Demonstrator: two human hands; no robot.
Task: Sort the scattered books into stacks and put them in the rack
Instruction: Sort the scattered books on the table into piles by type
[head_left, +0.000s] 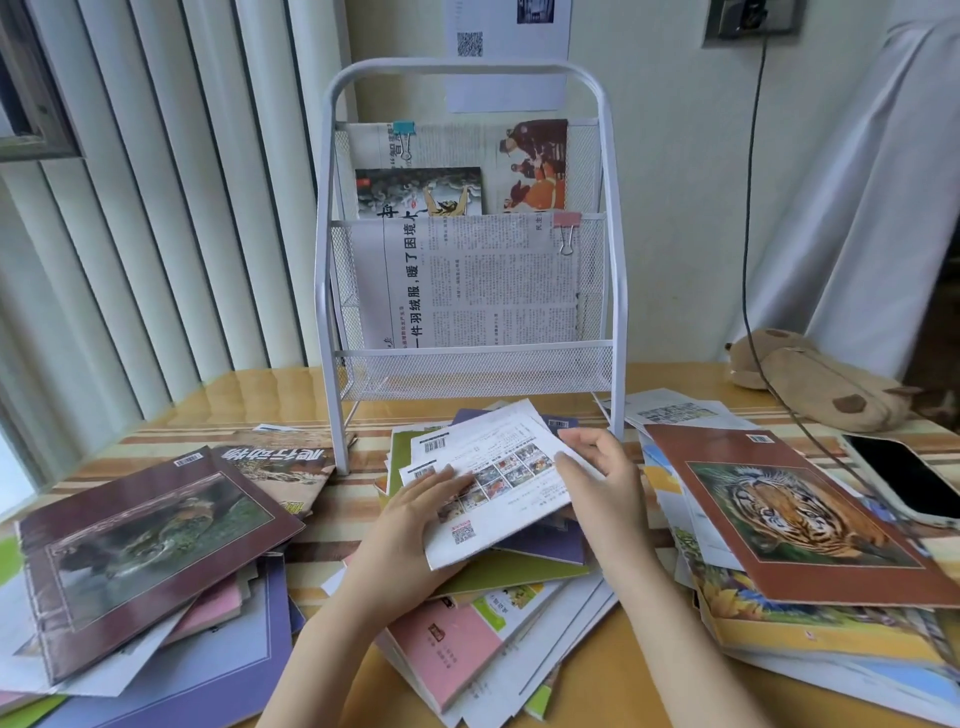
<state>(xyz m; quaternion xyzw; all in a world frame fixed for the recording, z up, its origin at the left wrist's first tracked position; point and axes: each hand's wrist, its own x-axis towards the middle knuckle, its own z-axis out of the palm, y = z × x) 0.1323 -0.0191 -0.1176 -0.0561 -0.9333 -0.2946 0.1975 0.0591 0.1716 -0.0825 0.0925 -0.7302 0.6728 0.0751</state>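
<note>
Both hands on white booklets (488, 483) atop the centre pile (498, 587), mid-table. Left hand (415, 514) lies flat, fingers spread over the booklets' left part, thumb under the near-left edge. Right hand (597, 473) pinches the booklets' right edge, fingers curled on top. Rack (470, 228), white wire, stands at the table's (291, 384) far edge just behind the pile; newspapers (467, 286) clipped in its lower pocket, a comic cover (418, 191) and another paper in the upper one. Left side of table: maroon book (145, 551) on top of purple and pink ones. Right side: tiger book (789, 509) topping a loose heap. Phone (904, 478) face up near the right edge, plush toy (821, 384) at the far right corner, cable (748, 208) hanging down to it.
</note>
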